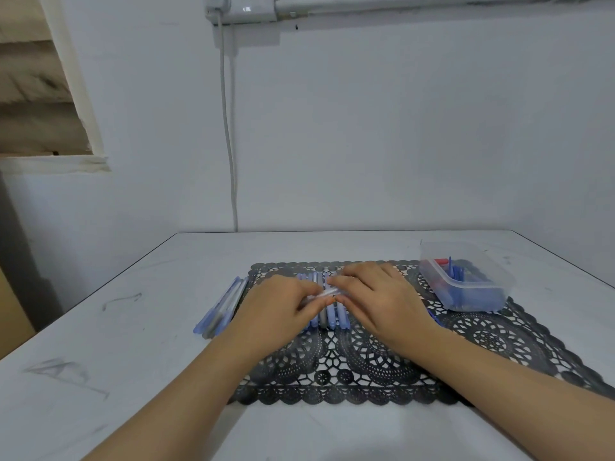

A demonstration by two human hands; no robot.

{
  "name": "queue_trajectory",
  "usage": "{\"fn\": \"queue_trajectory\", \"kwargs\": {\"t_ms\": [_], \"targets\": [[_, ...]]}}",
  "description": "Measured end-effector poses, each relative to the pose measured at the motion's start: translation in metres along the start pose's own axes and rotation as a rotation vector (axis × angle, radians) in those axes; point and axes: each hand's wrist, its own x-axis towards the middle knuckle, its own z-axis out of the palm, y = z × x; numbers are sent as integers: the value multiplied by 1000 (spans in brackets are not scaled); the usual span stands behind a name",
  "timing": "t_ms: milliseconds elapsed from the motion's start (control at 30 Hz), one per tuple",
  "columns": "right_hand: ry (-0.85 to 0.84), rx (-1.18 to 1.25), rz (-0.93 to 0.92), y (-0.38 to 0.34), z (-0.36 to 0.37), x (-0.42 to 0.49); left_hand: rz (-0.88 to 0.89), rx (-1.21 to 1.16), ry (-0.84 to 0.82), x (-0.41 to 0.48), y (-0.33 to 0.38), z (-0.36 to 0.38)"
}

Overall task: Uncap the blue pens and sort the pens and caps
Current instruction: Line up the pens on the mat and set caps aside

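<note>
My left hand (283, 306) and my right hand (376, 294) meet over the black lace mat (366, 367) and both pinch one pen (324, 293), lying crosswise between their fingertips. Beneath them a row of blue pens (334, 316) lies side by side on the mat, partly hidden by my hands. A second group of pens (221, 307) lies on the white table just left of the mat. A clear plastic box (466, 277) at the mat's back right holds blue caps and something red. Blur hides whether the held pen is capped.
The white table (116, 344) ends at a wall behind. Its left edge runs diagonally toward me. A white cable (229, 144) hangs down the wall from a socket to the table's back edge. A small blue piece (432, 316) lies on the mat beside my right wrist.
</note>
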Motion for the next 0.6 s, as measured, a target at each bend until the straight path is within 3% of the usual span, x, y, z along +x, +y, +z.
{"fn": "queue_trajectory", "kwargs": {"t_ms": [333,600], "targets": [[117,-17,-131,-1,0,-3,76,85,-128,1,5,6],[207,95,-102,-5,-4,-2,94,15,-190,-1,7,2]]}}
